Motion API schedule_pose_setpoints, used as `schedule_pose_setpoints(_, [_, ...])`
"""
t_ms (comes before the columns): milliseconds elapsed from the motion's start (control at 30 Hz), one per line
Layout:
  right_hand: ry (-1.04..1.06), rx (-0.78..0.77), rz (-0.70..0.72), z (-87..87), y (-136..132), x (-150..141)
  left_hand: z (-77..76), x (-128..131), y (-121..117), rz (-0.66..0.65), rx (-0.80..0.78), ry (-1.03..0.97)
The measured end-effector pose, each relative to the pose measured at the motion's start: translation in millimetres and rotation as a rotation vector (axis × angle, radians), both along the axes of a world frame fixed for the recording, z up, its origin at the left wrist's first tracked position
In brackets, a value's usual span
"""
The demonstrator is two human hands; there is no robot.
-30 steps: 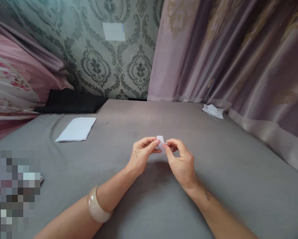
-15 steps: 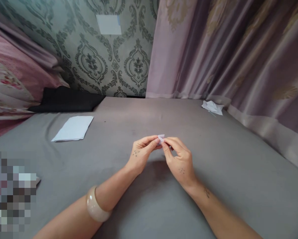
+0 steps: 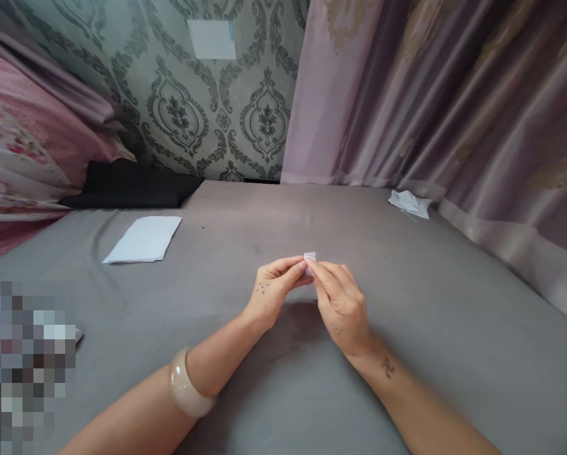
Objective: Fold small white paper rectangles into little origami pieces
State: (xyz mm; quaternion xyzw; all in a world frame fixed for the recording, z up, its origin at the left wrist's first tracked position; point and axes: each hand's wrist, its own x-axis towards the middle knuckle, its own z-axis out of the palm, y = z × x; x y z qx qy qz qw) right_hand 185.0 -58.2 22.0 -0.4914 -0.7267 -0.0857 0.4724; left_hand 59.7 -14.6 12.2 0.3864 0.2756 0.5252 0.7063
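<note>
A small piece of folded white paper (image 3: pixel 310 256) is pinched between my two hands above the grey cloth-covered surface (image 3: pixel 283 221). My left hand (image 3: pixel 278 284) grips its left side between thumb and fingers. From the right, my right hand (image 3: pixel 342 300) presses the paper with its fingertips close together. The paper's top edge stands up above the fingertips, while its lower part is mostly covered by the fingers. A pale bangle (image 3: pixel 188 385) sits on my left forearm.
A stack of white paper sheets (image 3: pixel 143 239) lies at the left. Crumpled white paper (image 3: pixel 409 203) rests at the far right near the curtain (image 3: pixel 359 95). Folded black cloth (image 3: pixel 136 186) lies at the back left. A blurred-out patch (image 3: pixel 22 360) covers the lower left.
My right hand has turned slightly, with its fingers now closer over the paper. The paper's top now looks squarer and more upright. The whole view has shifted slightly.
</note>
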Motion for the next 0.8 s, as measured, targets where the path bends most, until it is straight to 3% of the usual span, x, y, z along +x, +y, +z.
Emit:
schedule_pose_setpoints(433, [0.037,-0.066,0.007,-2.8,2.6,-2.3,-1.4,-0.4,0.7,0.009,0.009,0.023])
schedule_pose_setpoints(800, [0.362,-0.254,0.101,7.8,4.0,-7.1,-0.3,-1.4,0.7,-0.004,0.012,0.037])
